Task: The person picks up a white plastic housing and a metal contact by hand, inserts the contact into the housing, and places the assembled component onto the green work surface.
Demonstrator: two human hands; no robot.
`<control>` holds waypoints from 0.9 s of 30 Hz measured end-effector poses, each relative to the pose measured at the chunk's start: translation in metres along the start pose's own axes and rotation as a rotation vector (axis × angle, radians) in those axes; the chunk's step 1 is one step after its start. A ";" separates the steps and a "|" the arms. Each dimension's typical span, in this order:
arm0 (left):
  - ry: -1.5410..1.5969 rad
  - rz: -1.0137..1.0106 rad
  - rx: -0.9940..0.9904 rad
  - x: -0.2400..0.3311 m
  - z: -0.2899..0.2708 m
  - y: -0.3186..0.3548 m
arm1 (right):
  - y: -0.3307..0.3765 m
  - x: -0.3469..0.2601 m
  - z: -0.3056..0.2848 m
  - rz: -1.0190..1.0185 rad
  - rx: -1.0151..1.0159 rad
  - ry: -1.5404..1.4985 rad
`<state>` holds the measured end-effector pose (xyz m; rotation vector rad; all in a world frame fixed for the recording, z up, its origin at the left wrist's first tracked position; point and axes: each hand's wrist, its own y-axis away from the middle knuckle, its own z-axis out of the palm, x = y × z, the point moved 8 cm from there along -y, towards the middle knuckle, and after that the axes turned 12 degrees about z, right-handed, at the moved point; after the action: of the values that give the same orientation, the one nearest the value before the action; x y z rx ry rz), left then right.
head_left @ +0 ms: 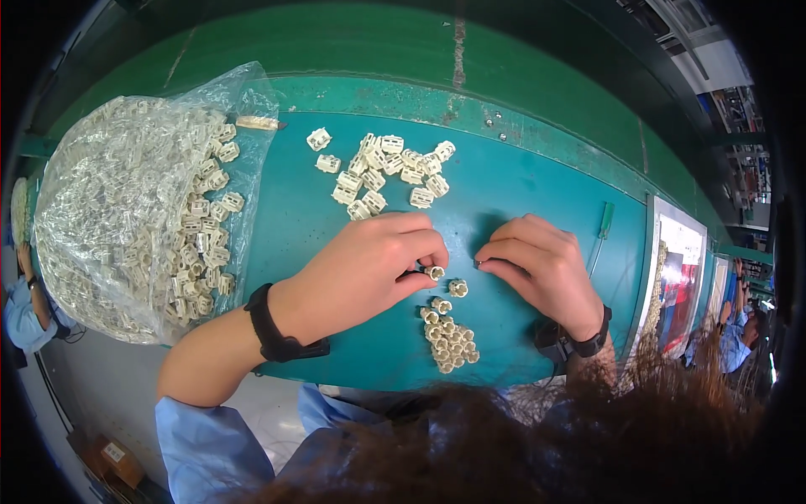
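Observation:
My left hand [369, 256] pinches a small cream plastic part [434, 273], round and hollow at the end that shows. To its right, my right hand [537, 262] has thumb and forefinger pressed together on a tiny dark piece [478, 263], too small to name. One loose cream part [457, 288] lies just below and between the hands. Nearer to me, several cream round parts [451, 343] stand packed together with their open ends up. Beyond my left hand is a scattered group of cream slotted parts [378, 164], lying on their sides.
A large clear plastic bag [117, 218] full of cream parts spills open on the left of the green table [512, 185]. At the right lies a green-handled screwdriver [606, 220], beside a framed sheet [678, 269]. Other people sit at the far left and far right.

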<state>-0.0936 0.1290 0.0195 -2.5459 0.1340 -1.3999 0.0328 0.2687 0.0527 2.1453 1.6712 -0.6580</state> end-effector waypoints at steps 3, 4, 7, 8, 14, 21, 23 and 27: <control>-0.002 0.012 0.042 -0.001 0.001 -0.001 | -0.001 -0.004 0.002 -0.015 0.015 0.027; -0.004 0.018 0.064 -0.001 0.000 -0.001 | -0.002 -0.005 0.001 -0.017 0.027 -0.010; -0.017 0.033 0.093 -0.005 0.002 -0.001 | -0.005 -0.012 0.002 -0.016 0.046 -0.085; -0.023 0.044 0.107 -0.005 0.002 -0.002 | -0.005 -0.019 0.003 -0.022 0.068 -0.081; -0.062 0.108 0.135 -0.002 0.001 -0.005 | -0.006 -0.035 0.008 -0.057 0.133 -0.016; -0.065 0.125 0.148 -0.002 0.002 -0.003 | -0.006 -0.038 0.008 -0.090 0.162 0.002; -0.063 0.123 0.148 -0.002 0.002 -0.004 | -0.006 -0.038 0.009 -0.090 0.166 0.005; -0.061 0.122 0.149 -0.003 0.002 -0.004 | -0.004 -0.039 0.009 -0.085 0.183 0.015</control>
<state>-0.0934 0.1335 0.0172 -2.4131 0.1652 -1.2377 0.0198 0.2337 0.0670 2.2161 1.7804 -0.8522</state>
